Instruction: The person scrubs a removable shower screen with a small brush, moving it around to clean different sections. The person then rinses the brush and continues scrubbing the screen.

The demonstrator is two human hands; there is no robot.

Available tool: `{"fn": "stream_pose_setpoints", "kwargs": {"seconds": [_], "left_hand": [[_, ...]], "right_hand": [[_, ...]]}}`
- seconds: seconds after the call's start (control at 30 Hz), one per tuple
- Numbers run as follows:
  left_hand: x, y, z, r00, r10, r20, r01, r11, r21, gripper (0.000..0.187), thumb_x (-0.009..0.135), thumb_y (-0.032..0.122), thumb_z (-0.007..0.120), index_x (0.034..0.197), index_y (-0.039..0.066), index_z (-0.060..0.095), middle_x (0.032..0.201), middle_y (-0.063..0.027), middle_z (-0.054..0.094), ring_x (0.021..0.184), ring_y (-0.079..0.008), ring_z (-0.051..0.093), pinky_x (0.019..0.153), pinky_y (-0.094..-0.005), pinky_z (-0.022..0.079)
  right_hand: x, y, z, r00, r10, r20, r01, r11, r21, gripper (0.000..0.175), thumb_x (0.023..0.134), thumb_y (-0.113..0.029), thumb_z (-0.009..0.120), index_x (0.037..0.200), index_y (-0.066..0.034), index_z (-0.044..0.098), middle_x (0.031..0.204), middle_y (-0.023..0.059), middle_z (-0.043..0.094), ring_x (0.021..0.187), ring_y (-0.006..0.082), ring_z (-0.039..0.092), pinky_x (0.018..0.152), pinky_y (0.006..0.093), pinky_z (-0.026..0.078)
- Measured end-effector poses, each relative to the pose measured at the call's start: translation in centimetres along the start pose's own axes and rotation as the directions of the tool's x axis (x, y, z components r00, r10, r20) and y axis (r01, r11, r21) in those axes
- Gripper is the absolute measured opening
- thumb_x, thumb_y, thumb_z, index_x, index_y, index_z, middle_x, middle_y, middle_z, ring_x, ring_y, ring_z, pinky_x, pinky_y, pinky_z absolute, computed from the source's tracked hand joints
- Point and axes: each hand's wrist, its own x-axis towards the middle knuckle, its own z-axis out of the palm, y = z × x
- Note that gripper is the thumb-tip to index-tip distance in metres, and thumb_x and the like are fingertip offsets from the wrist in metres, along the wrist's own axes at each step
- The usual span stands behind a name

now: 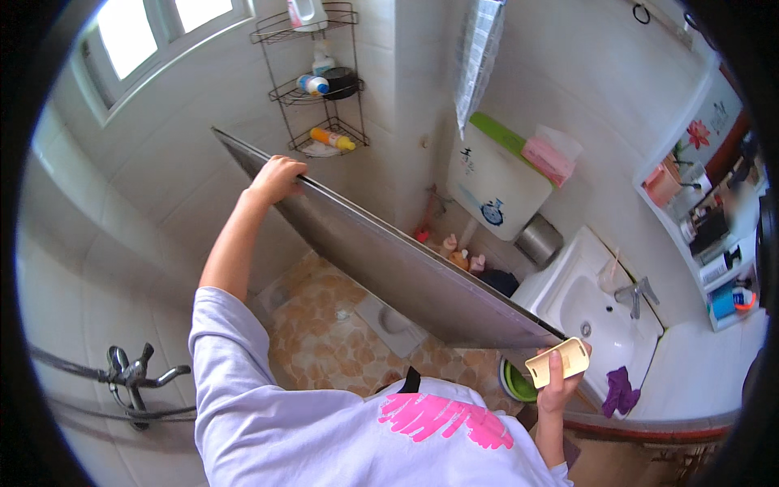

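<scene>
A large, thin grey panel [389, 262] stands tilted across the middle of the view, its long dark-rimmed edge running from upper left to lower right. My left hand [277, 178] is closed over that edge near the far left end. At the opposite end, my right hand [558, 386] holds a small pale yellow rectangular plastic piece [561, 360] with a slot at each end, thumb across its face. Some right-hand fingers are hidden behind it, so I cannot tell whether they also touch the panel's corner.
A squat toilet [389, 322] lies in the tiled floor below the panel. To the right stands a white washbasin [578, 304] with a purple cloth [621, 392] on its rim. A wire corner rack [316, 91] holds bottles. A shower mixer tap [137, 377] juts from the left wall.
</scene>
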Motion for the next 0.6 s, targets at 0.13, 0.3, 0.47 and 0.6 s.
{"fn": "stream_pose_setpoints", "kwargs": {"seconds": [0.13,0.3,0.47,0.6], "left_hand": [[-0.8,-1.4,0.3,0.986,0.146,-0.082,-0.153,0.984,-0.087,0.024,0.065,0.008,0.072,0.083,0.004,0.058,0.081,-0.0141,0.061,0.088,-0.0353,0.058,0.078,-0.0431,0.046],[-2.0,-1.8,-0.7,0.986,0.129,-0.104,-0.136,0.989,-0.061,0.024,0.066,0.009,0.073,0.082,0.002,0.057,0.082,-0.0145,0.062,0.087,-0.0359,0.058,0.077,-0.0432,0.046],[-2.7,-2.7,-1.9,0.991,0.056,-0.124,-0.067,0.994,-0.084,0.027,0.067,0.01,0.074,0.088,0.001,0.058,0.085,-0.0163,0.062,0.088,-0.0356,0.059,0.077,-0.0424,0.046],[-3.3,-2.1,-3.2,0.995,-0.056,-0.084,0.049,0.995,-0.088,0.029,0.068,0.014,0.074,0.09,0.001,0.06,0.084,-0.0171,0.064,0.085,-0.0356,0.061,0.075,-0.0417,0.047]], "right_hand": [[-0.5,0.0,1.2,0.997,-0.039,-0.072,0.037,0.999,-0.028,0.036,0.084,-0.01,0.059,0.113,-0.0019,0.039,0.103,0.0124,0.057,0.076,0.0153,0.06,0.068,0.0275,0.05],[0.7,0.2,1.7,0.979,-0.203,-0.036,0.183,0.936,-0.3,0.033,0.085,-0.013,0.06,0.11,-0.0021,0.041,0.108,0.0136,0.057,0.09,0.0167,0.054,0.082,0.0293,0.043],[5.8,-0.3,3.9,0.954,-0.277,-0.118,0.252,0.949,-0.19,0.027,0.085,-0.014,0.062,0.104,-0.004,0.045,0.093,0.0055,0.05,0.085,0.0141,0.05,0.078,0.0289,0.042],[10.4,0.3,4.9,0.937,-0.324,-0.13,0.307,0.942,-0.139,0.028,0.085,-0.016,0.063,0.105,-0.0034,0.047,0.095,0.0062,0.052,0.086,0.014,0.051,0.079,0.0282,0.042]]}}
